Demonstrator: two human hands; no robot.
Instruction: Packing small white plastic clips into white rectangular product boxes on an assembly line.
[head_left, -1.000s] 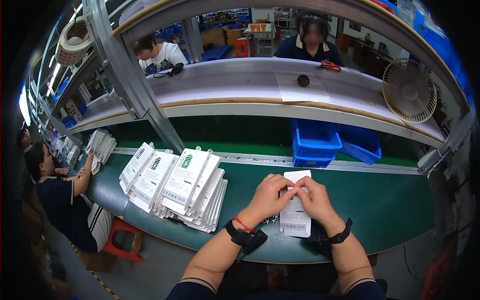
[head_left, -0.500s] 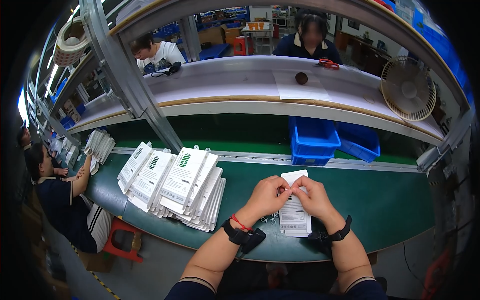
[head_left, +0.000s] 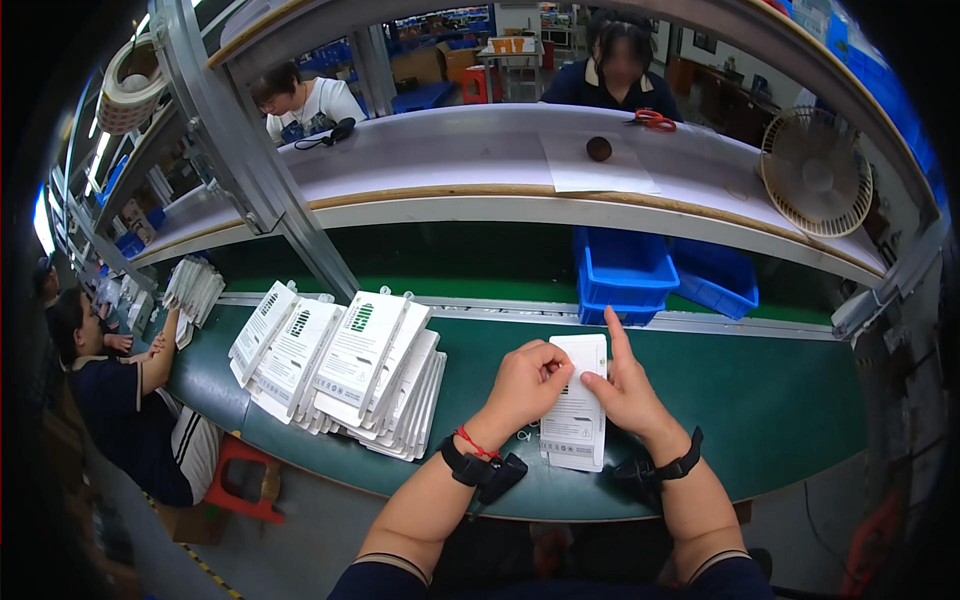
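Note:
A flat white retail package with printed text lies under my hands on the green conveyor belt. My left hand pinches its upper left edge with curled fingers. My right hand grips its right side, thumb on the face and index finger stretched up along the edge. To the left, several overlapping rows of the same white packages are fanned out on the belt. Both wrists wear black straps.
Two blue bins stand behind the belt under a white shelf holding paper, red scissors, a small dark round object and a fan. A seated person at left handles packages. Two people work opposite.
My right index finger has straightened upward along the package's right edge. The package has shifted slightly left and tilted, and my left hand has closed more tightly on its upper left.

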